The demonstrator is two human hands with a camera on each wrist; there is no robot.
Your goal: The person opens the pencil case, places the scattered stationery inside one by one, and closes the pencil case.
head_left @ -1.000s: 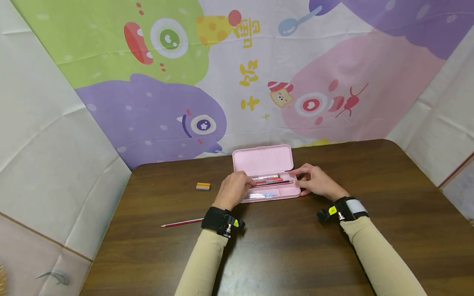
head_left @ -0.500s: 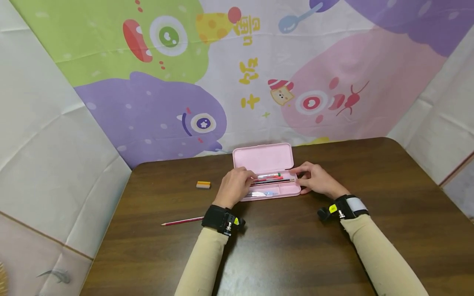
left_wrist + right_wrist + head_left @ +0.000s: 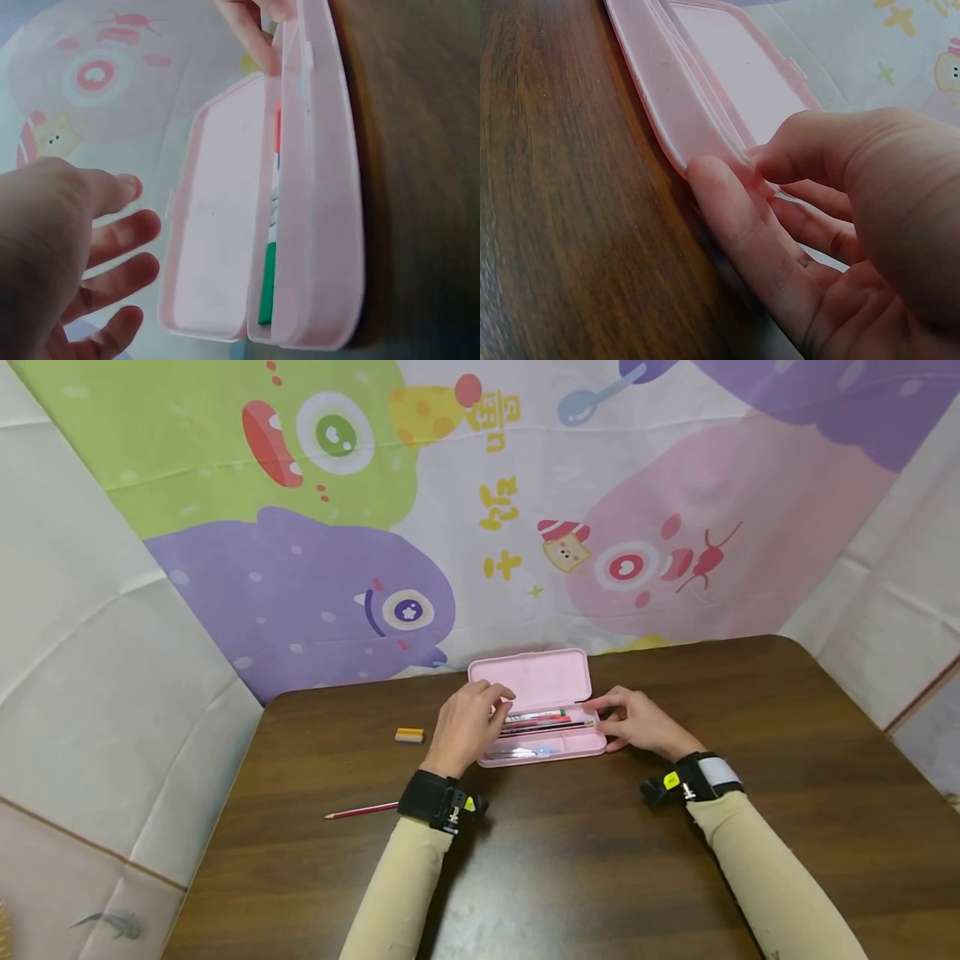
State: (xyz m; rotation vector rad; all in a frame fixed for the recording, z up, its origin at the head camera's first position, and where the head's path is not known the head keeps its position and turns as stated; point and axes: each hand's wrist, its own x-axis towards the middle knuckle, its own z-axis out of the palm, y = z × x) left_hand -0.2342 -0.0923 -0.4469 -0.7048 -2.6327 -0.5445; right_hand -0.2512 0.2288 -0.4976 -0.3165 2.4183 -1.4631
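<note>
1. An open pink pencil case (image 3: 583, 743) sits near the back edge of a brown table (image 3: 555, 860), its lid (image 3: 536, 681) on the side toward a cartoon-printed backdrop (image 3: 337, 568).
2. From the head, the left hand (image 3: 465, 722) blocks the case's left end; its own wrist camera reveals fingers spread, holding nothing, and apart from the lid.
3. That view also catches a long green pen section (image 3: 268, 281) inside.
4. The right hand (image 3: 636, 722) grips the case's right end; the right wrist close-up shows thumb at the rim, finger against the outer wall.
5. Only the head view takes in a yellow-and-grey block (image 3: 409, 735) at left and a red pencil (image 3: 363, 811), partly hidden by the left wrist strap (image 3: 429, 799).
</note>
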